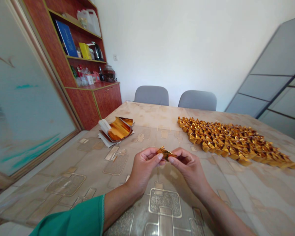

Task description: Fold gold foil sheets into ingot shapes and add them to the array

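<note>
A folded gold foil piece (165, 153) is pinched in the grip of both the left hand (144, 168) and right hand (190, 168), above the counter (142, 113); folded gold pieces (233, 141) are heaped to the right.

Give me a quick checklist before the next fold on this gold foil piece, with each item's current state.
Left hand and right hand both on the gold foil piece: ok.
Piece pinched at the fingertips: ok.
Folded gold pieces apart from the hands: ok.
Gold foil sheets on white paper, apart from the hands: ok.
Green sleeve away from the piece: ok.
Creases on the piece: cannot tell, fingers hide part.
</note>
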`<action>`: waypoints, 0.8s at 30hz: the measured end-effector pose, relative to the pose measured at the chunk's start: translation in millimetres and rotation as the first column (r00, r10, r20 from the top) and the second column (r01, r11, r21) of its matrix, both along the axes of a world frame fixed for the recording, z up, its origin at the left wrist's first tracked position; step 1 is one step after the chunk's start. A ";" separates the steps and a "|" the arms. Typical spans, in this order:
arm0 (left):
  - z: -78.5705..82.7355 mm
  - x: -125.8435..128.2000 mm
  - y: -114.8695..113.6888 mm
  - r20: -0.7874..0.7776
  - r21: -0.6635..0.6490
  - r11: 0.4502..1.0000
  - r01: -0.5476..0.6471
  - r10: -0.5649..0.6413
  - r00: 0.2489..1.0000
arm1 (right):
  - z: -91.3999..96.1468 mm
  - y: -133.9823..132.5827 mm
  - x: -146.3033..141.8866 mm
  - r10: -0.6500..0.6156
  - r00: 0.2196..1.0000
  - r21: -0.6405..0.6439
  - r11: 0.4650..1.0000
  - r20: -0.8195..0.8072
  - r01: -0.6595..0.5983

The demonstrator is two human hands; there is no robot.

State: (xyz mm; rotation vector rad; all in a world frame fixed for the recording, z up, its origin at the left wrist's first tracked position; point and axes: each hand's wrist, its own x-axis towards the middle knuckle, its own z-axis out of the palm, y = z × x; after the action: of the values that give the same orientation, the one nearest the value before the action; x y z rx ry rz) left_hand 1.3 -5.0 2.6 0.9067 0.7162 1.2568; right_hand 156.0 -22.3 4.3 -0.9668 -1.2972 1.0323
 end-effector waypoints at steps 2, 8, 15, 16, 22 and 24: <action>-0.4 0.0 0.2 -0.018 0.006 1.000 -0.009 0.009 1.000 | -0.5 0.8 0.0 -0.004 1.000 -0.002 1.000 -0.006 0.004; -1.8 -1.0 0.8 -0.059 0.013 0.999 -0.046 0.047 0.997 | 0.8 1.6 0.5 -0.014 1.000 -0.048 0.999 -0.028 0.013; -0.1 -0.5 2.2 -0.041 -0.038 0.998 -0.045 0.044 0.998 | 2.7 2.4 0.6 0.050 0.999 -0.118 0.992 -0.010 -0.051; 0.2 -0.5 2.7 -0.055 -0.033 0.998 -0.061 0.059 0.997 | 2.9 2.6 0.6 0.063 0.998 -0.135 0.989 -0.022 -0.066; 2.1 0.3 3.4 -0.115 0.018 0.991 -0.133 0.134 0.984 | 0.5 2.7 1.2 0.050 0.998 -0.183 0.982 -0.027 -0.054; 2.6 0.7 2.8 -0.124 0.028 0.992 -0.125 0.127 0.984 | -1.0 2.6 0.7 0.051 0.998 -0.181 0.982 -0.020 -0.054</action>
State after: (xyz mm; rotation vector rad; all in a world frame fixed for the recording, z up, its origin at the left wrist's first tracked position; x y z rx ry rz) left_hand 2.1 -2.1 5.2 0.9759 0.8727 1.3289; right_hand 156.7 -19.6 3.3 -1.0641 -1.2375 1.2128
